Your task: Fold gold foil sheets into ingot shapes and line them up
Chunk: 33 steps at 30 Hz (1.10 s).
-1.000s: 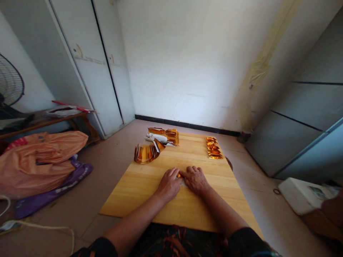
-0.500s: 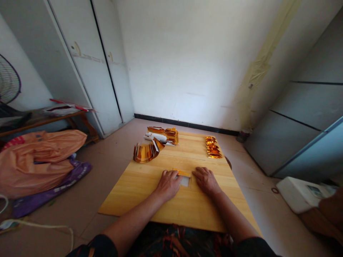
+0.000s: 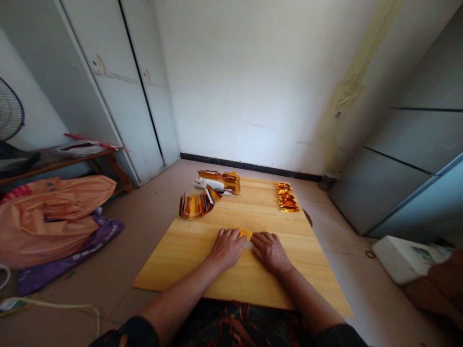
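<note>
Left hand and right hand flat, pressing small gold foil paper sheet mid wooden board.

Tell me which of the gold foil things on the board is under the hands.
The small gold sheet near the board's middle: left hand and right hand press on it. The curved stack, far pile and folded row lie untouched beyond.

Two hands, left and right, one gold sheet between them, one wooden board, one curled foil stack, one row of folded gold pieces, one fan
</note>
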Available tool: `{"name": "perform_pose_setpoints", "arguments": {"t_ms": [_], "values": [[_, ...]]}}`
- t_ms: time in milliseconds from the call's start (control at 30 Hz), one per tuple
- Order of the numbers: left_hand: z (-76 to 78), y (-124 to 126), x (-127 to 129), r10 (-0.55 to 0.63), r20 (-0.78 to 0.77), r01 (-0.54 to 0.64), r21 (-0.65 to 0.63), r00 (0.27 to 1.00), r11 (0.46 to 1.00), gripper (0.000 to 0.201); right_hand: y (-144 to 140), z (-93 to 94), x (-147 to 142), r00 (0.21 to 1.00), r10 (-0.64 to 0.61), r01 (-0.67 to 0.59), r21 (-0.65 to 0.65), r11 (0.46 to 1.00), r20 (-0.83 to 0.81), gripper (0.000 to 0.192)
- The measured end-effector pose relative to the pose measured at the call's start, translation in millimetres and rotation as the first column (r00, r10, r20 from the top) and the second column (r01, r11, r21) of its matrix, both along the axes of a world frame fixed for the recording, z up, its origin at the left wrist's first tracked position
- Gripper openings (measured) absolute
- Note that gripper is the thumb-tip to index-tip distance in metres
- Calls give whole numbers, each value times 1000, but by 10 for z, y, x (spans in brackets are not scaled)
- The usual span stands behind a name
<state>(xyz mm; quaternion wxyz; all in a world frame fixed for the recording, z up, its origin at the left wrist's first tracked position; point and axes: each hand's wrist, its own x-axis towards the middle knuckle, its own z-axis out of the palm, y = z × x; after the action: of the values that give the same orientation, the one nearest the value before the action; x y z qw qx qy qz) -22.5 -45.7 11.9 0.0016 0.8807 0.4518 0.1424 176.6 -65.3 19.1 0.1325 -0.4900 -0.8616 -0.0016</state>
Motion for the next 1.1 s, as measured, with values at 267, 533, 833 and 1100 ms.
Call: {"name": "perform_pose_setpoints", "arguments": {"t_ms": [267, 533, 833, 1100], "values": [[-32, 26, -36, -11, 12, 11, -37, 1000, 999, 35, 5, -6, 13, 999, -39, 39, -19, 999, -22, 31], [-48, 71, -55, 29, -24, -31, -86, 999, 996, 35, 7, -1, 20, 994, -105, 105, -10, 994, -26, 28], [-89, 90, -66, 24, -40, -29, -115, 999, 993, 35, 245, -184, 274, 957, -96, 120, 73, 990, -273, 32], [-86, 76, -57, 24, -41, -28, -98, 999, 995, 33, 112, -142, 81, 987, 12, -7, 31, 1000, -162, 37]]}}
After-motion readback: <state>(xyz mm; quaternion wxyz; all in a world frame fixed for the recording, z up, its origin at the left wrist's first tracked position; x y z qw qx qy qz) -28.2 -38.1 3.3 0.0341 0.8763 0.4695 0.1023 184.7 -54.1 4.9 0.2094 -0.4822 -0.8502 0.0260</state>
